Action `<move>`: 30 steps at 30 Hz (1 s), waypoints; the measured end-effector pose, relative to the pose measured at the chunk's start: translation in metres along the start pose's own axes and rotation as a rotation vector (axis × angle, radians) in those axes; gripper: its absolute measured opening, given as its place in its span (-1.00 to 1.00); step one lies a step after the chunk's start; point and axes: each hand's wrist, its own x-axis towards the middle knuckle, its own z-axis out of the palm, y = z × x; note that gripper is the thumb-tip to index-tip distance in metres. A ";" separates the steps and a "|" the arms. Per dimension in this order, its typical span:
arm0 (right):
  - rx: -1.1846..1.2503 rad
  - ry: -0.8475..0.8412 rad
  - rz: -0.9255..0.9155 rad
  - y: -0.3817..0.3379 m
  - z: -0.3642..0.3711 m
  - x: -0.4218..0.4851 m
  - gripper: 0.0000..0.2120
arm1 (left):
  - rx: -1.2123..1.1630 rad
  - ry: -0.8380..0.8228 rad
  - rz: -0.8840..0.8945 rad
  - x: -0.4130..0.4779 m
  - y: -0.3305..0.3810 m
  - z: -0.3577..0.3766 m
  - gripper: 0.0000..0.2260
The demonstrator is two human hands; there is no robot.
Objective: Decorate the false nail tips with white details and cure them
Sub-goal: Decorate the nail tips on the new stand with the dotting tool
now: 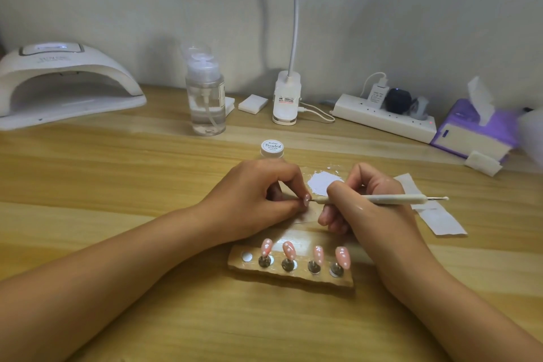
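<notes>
My left hand (258,200) pinches a pink false nail tip (306,200) at mid table. My right hand (367,206) grips a white dotting tool (390,199), and its fine point touches that tip. A smear of white gel (321,182) lies on the table just behind the hands. Closer to me, a wooden holder (293,275) carries several pink tips with white dots (289,250) on metal stands; its leftmost slot (246,256) is empty. A small white gel pot (272,148) sits behind my left hand. The white curing lamp (64,82) stands at the far left.
A clear pump bottle (205,100), white pads (252,103), a clip lamp base (286,98), a power strip (385,117) and a purple tissue pack (476,129) line the back. Paper strips (435,211) lie to the right of my right hand.
</notes>
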 end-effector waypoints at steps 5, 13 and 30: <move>-0.003 0.011 -0.011 0.001 0.000 0.001 -0.70 | 0.004 -0.002 0.008 0.000 0.000 0.000 -0.83; 0.016 0.024 -0.015 0.002 0.000 0.002 -0.78 | 0.010 -0.002 0.024 0.001 0.002 0.000 -0.77; 0.000 0.020 -0.008 0.004 0.000 0.002 -0.75 | 0.019 -0.007 0.021 0.001 0.000 0.000 -0.85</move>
